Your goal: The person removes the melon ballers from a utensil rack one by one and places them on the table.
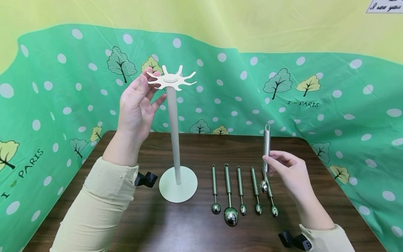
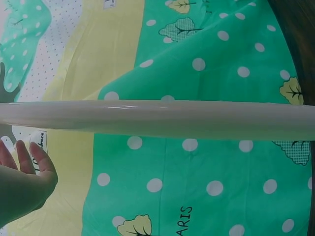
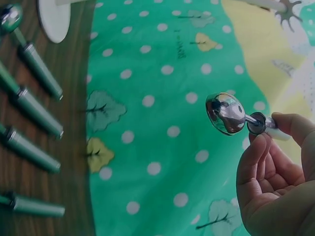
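A white stand [image 1: 174, 126] with a round base rises from the table, topped by a ring of curved hooks [image 1: 171, 79]. My left hand [image 1: 137, 105] is raised at the hooks on their left side, its fingers loosely bent behind them. Whether it touches them I cannot tell. In the left wrist view, the pole [image 2: 162, 118] crosses in front of its fingers [image 2: 47, 164]. My right hand [image 1: 288, 168] pinches a metal spoon [image 1: 267, 143] by its handle, loop up and bowl down. The right wrist view shows its shiny round bowl [image 3: 226, 113].
Several similar metal spoons lie in a row on the dark wooden table [image 1: 201, 234], right of the base; one is larger [image 1: 231, 215]. The held spoon hangs in front of the rightmost one [image 1: 273, 206]. A green and yellow patterned cloth [image 1: 220, 94] surrounds the table.
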A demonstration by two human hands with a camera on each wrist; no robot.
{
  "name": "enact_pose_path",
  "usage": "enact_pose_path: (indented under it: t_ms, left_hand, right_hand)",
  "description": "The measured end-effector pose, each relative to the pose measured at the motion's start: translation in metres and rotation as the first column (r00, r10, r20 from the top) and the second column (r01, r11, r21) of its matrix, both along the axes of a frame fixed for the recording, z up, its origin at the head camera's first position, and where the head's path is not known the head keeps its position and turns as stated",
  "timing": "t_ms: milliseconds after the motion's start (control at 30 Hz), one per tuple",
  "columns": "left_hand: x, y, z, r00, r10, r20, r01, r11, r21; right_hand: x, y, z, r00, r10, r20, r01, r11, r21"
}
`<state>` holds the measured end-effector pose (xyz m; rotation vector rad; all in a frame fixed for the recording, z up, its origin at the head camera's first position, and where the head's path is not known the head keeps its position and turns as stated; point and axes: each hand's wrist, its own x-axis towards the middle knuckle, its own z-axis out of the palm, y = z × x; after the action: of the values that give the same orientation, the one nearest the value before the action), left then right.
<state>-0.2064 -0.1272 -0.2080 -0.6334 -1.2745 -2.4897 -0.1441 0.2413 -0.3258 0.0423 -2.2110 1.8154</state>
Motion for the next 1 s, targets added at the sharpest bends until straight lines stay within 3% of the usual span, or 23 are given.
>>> enact_pose_path:
  t_ms: [333, 567, 1000]
  left_hand:
    - [0.0, 0.0, 0.001, 1.0, -0.003, -0.002, 0.003, 1.0, -0.016]
    - [0.001, -0.002, 0.001, 1.0, -0.002, -0.001, 0.002, 1.0, -0.022]
    - [0.001, -0.002, 0.002, 1.0, -0.003, 0.005, 0.003, 0.999, -0.037]
  right_hand:
    - [0.0, 0.027, -0.018, 0.993, -0.058, 0.103, 0.036, 0.979, 0.201]
    - [-0.002, 0.046, -0.031, 0.969, -0.053, 0.241, -0.015, 0.962, 0.272]
    - [-0.004, 0.078, -0.06, 0.931, -0.095, 0.353, -0.025, 0.947, 0.32]
